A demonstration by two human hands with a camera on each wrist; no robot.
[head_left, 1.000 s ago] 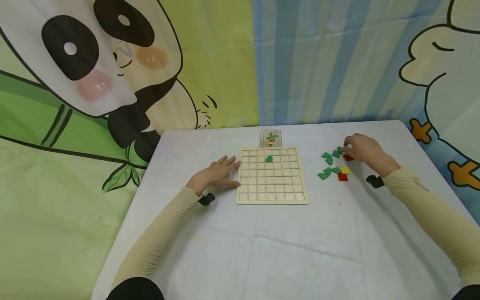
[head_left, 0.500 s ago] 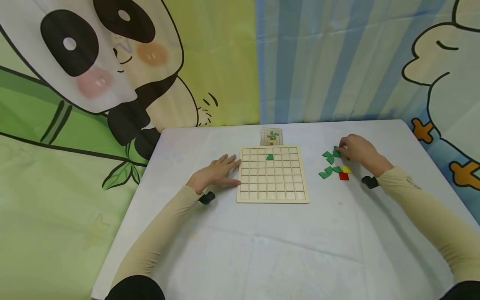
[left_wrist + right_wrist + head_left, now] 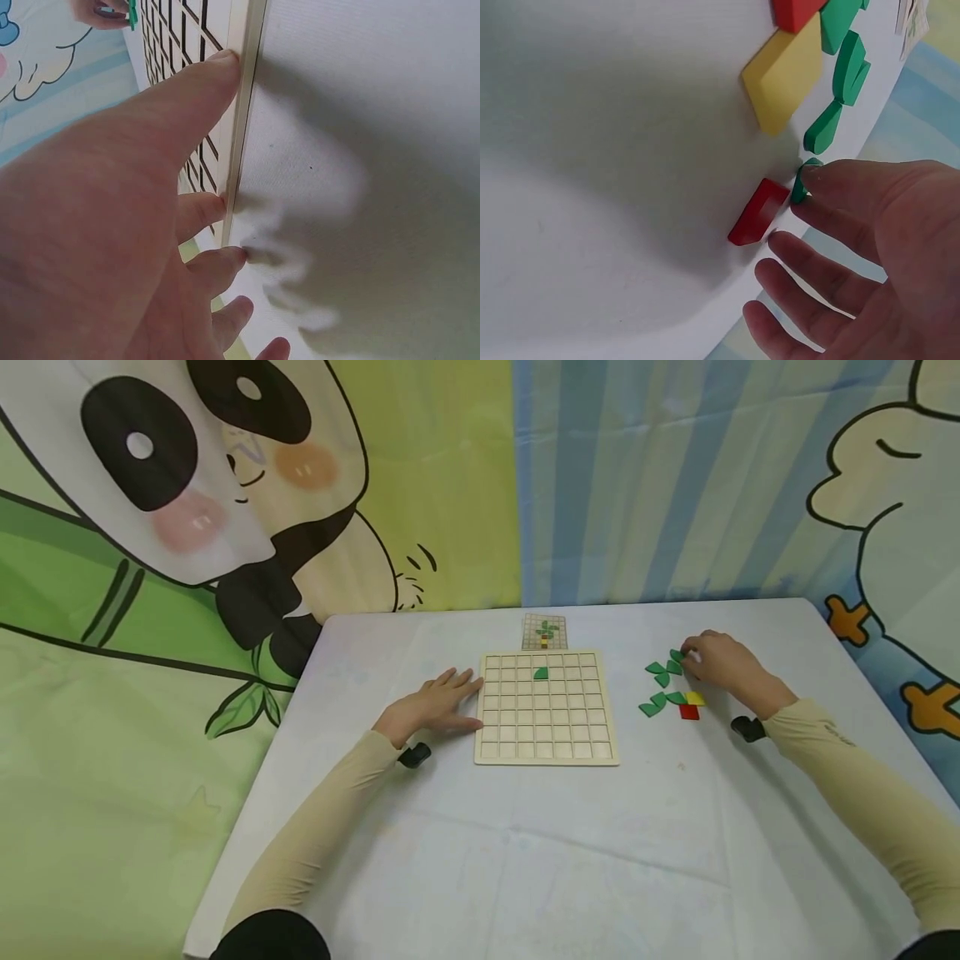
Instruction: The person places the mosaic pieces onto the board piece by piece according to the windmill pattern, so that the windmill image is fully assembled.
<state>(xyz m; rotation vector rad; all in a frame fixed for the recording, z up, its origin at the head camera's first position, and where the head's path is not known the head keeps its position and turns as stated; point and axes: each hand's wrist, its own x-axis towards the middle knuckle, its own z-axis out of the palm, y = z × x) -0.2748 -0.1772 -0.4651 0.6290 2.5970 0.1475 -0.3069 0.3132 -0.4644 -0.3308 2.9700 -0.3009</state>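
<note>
At the far right of the table, my right hand [image 3: 720, 665] pinches a green quarter-circle tile [image 3: 804, 180] between thumb and index finger; its other fingers are spread. Just beside these fingers lies a red tile [image 3: 759, 213], which the hand covers in the head view. Several more green tiles [image 3: 656, 668], a yellow square tile [image 3: 695, 698] and another red tile [image 3: 689, 712] lie close by. My left hand [image 3: 435, 706], fingers extended, touches the left edge of the wooden grid board [image 3: 547, 759]. One green quarter-circle tile [image 3: 541, 673] sits in a cell near the board's top.
Behind the board lies a small pattern card [image 3: 546, 632] printed with a gridded green, yellow and red figure. The white table [image 3: 510, 860] ends at a printed curtain [image 3: 630, 485] at the back. White table surface separates the board from the loose tiles.
My right hand shifts slightly left, then slightly back right, staying at the upper green tiles. It now covers the red tile seen beside it earlier. The left hand stays at the board edge.
</note>
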